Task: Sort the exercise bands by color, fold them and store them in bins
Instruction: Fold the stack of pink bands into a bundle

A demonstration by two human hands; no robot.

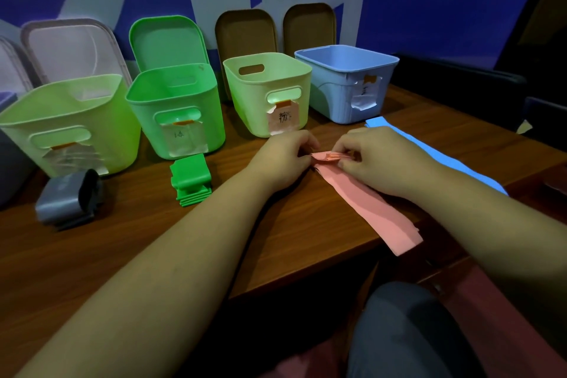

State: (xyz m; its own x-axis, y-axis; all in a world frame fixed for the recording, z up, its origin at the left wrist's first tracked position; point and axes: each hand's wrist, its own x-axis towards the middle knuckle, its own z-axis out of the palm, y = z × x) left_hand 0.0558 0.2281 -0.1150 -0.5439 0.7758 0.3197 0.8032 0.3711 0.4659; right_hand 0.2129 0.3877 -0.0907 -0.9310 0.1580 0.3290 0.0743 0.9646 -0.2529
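Your near-left desk (pixel 147 248) lies bare, row of bins (pixel 251 107) walls off the back, grey roll (pixel 69 198) and green stack (pixel 190 179) sit left, blue band (pixel 466 169) flanks your right

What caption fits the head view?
Left hand and right hand pinch one end of the pink band on the table, bins behind.

The wood-grain counter (pixel 138 255) carries four open bins along its far edge: a pale green bin (pixel 122 144) at 10 o'clock, a bright green bin (pixel 211 120) at 11, a yellow-green bin (pixel 245 107) at 12 and a blue bin (pixel 331 101) at 1. A folded grey band (pixel 69 198) lies at 9. A folded green band (pixel 190 181) lies near the centre. A pink band (pixel 374 209) stretches out at 3, with a blue band (pixel 454 159) at 2.
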